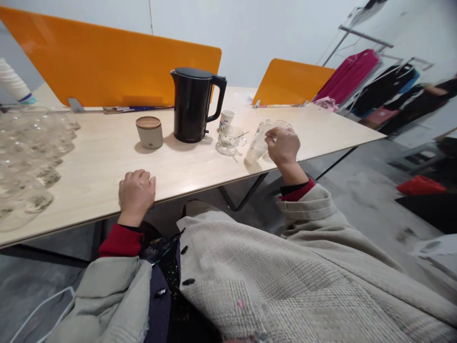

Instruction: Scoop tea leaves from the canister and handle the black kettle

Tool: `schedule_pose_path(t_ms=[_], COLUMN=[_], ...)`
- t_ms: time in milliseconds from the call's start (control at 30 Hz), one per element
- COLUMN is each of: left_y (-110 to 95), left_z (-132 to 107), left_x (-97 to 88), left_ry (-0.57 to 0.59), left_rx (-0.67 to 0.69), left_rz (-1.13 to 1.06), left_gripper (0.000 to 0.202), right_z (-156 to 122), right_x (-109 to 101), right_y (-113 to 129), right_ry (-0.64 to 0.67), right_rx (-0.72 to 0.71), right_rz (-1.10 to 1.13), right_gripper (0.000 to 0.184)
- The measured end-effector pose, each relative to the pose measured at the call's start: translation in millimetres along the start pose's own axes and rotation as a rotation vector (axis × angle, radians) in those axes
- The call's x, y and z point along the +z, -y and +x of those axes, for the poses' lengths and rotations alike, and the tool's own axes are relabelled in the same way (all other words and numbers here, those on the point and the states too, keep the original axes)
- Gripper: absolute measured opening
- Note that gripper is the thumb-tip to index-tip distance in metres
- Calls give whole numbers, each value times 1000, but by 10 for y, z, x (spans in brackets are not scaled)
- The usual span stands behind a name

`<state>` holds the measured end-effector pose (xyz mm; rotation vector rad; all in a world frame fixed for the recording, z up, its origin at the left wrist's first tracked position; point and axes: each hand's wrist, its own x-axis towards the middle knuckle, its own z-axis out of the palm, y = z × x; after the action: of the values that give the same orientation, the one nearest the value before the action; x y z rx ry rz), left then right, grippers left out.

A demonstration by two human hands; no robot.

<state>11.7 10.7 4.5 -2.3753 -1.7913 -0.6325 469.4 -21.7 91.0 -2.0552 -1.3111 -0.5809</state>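
My right hand (283, 146) is closed around a clear plastic cup (257, 144), held tilted just above the pale wooden table (107, 157). My left hand (136, 193) rests at the table's near edge with its fingers curled under, and nothing shows in it. Left of the cup stands a clear glass cup on a saucer (230, 139) with a spoon in it. Behind that stand a small paper cup (226, 118) and a black electric kettle (194, 105). A grey canister with a wooden lid (149, 132) sits left of the kettle.
Orange divider panels (107, 62) stand along the table's far side. A stack of clear glassware (28, 157) fills the left end, with a stack of white cups (14, 82) behind it. A clothes rack with garments (360, 76) stands at the right over a grey floor.
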Motion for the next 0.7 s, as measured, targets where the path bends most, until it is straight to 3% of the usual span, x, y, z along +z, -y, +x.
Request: schedule_pose_path(t_ms=[167, 267, 333, 400, 533, 700], left_y=[-30, -36, -38, -41, -55, -73], left_z=[-14, -20, -22, -25, -36, -50], left_x=[-34, -36, -37, -43, -62, -81], left_ry=[15, 16, 21, 31, 41, 41], left_rx=[-4, -7, -14, -20, -16, -14], left_rz=[1, -2, -7, -17, -30, -29], left_gripper=[41, 39, 38, 37, 36, 36], right_z=[-51, -158, -252, -357, -569, -757], right_x=[-350, -564, -580, -458, 109, 785], right_y=[170, 425, 662, 951, 1617, 2331], right_ry=[-90, -177, -175, -122, 204, 443], right_rx=[-10, -125, -230, -305, -379, -486], right_rz=[-13, 90, 245, 443, 726, 821], right_gripper=[26, 24, 20, 15, 10, 12])
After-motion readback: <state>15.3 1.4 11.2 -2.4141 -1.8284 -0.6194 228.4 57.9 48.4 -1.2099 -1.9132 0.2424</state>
